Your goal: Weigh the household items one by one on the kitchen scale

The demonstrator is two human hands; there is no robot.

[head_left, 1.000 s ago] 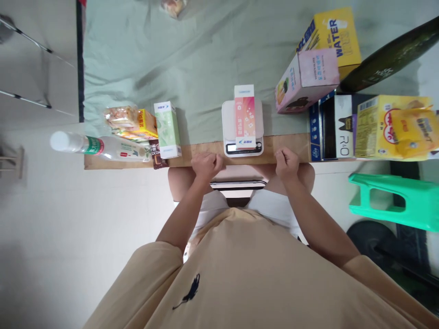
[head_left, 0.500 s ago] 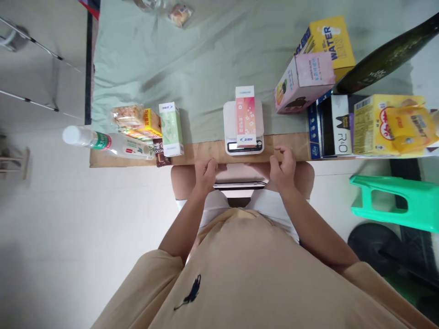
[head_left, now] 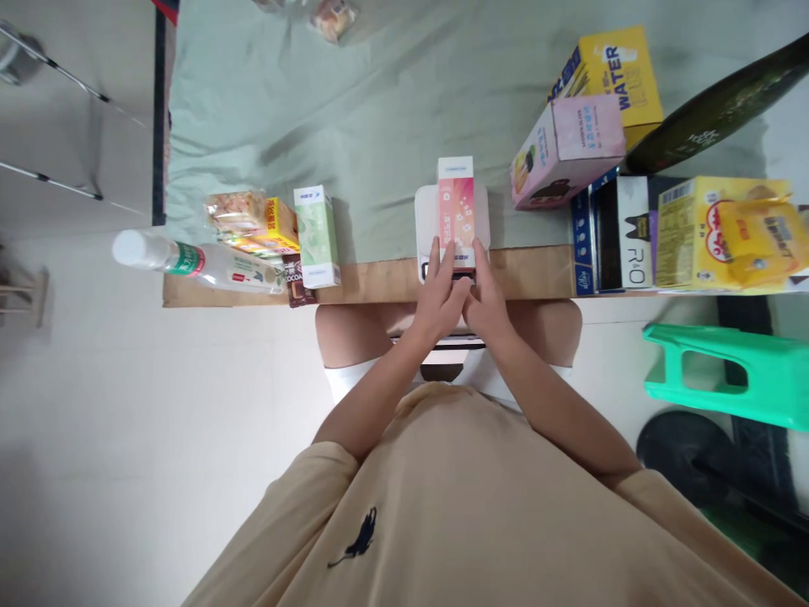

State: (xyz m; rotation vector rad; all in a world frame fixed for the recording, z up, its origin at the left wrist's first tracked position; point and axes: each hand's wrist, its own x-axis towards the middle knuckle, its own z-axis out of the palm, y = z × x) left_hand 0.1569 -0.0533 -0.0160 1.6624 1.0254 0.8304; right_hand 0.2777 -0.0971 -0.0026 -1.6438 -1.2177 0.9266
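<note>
A pink-and-white carton lies lengthwise on a white kitchen scale. My left hand is at the left side of the carton's near end, fingers along it. My right hand closes in on the same end from the right, so the carton sits between the fingers of both hands. My thumbs come together just below it, over the front of the scale. The scale's display is mostly covered by my hands and the carton.
On the left are a green carton, a cocoa packet, packaged snacks and a lying white bottle. To the right stand a pink box, yellow boxes and a dark green bottle. A green stool is on the floor.
Both hands have moved inward and forward from the table's edge to the near end of the pink-and-white carton. The carton stays on the scale. The view has shifted slightly.
</note>
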